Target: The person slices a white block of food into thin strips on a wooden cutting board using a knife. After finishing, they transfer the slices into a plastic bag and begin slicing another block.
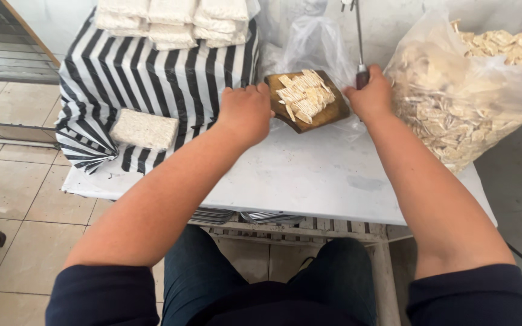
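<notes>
My left hand (pixel 246 110) rests as a loose fist on the white table, touching the left edge of a dark wooden cutting board (pixel 327 115). A pile of pale cut slices (pixel 304 95) lies on that board. My right hand (pixel 371 95) is closed around the dark handle of a knife (pixel 360 42), whose thin blade points up and away. The knife stands just right of the board.
A large clear plastic bag (pixel 454 102) full of cut slices sits at the right. A black-and-white striped cloth (pixel 152 72) covers the left, with a pale block (pixel 145 129) on it and stacked wrapped blocks (pixel 173 21) behind. The table's front edge (pixel 285 208) is near my knees.
</notes>
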